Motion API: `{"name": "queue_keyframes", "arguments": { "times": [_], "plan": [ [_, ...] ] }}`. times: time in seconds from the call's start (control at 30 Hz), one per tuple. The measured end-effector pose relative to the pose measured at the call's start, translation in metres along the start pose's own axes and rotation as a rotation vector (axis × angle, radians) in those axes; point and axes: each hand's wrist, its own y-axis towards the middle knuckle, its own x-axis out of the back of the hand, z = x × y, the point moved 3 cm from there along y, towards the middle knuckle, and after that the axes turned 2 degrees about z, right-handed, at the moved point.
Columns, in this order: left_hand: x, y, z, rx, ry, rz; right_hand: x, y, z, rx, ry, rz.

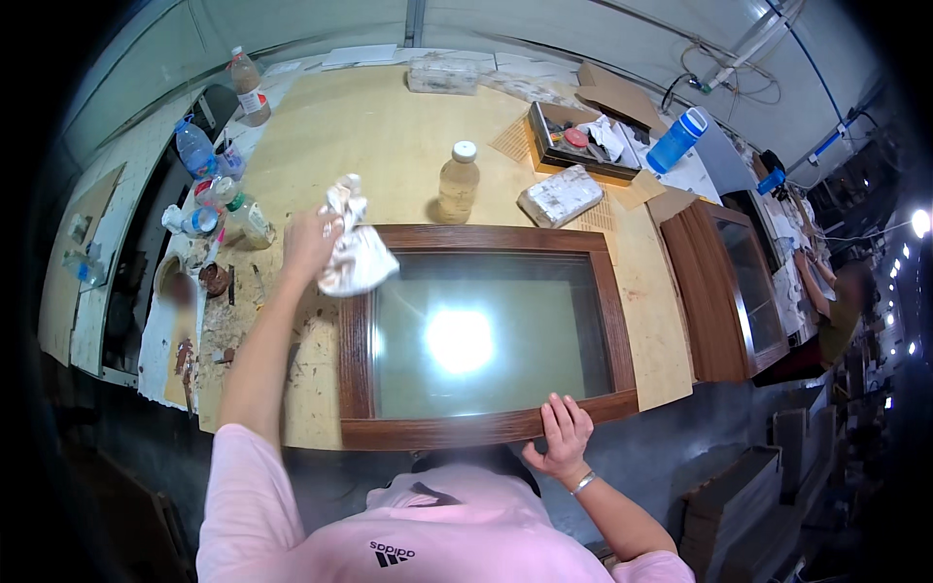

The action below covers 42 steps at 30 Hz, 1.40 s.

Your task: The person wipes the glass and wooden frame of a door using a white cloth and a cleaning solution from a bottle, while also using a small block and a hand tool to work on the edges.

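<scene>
While left hand (309, 245) clenches rag (358, 262) at ten o'clock, thumb-apart right hand (564, 437) touches frame (457, 429) at five: likely wiping, next needing steadiness.

Framed glass (486, 335) laid on table (374, 126), near edge touched by right hand (563, 434). Bottle (458, 189) placed right of left hand (308, 245), stacked frames (714, 291) right of right hand.

Your head cam, L one of a side-by-side fisheye pair, looks down & fwd from above your chest (466, 530) at approx. head ht., near enough that your hands (309, 245) & the tabletop (350, 126) fill the ctr.; wide FOV also takes in the back wall (330, 24), edges bending & corners going black.
</scene>
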Motion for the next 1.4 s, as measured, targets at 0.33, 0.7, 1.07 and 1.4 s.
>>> {"name": "queue_keyframes", "arguments": {
  "times": [0.33,0.7,1.07,1.4],
  "plan": [
    [-0.109,-0.166,-0.255,-0.952,-0.724,0.655,0.014,0.016,0.000,-0.024,0.173,-0.049],
    [-0.194,-0.052,-0.365,-0.925,-0.283,0.210,0.024,0.023,-0.018,0.041,0.307,0.258],
    [-0.184,-0.030,-0.372,-0.830,-0.383,0.217,0.022,0.019,-0.007,0.075,0.326,0.179],
    [-0.185,-0.004,-0.371,-0.751,0.047,0.095,0.022,0.013,-0.005,0.012,0.307,0.083]
  ]
}}
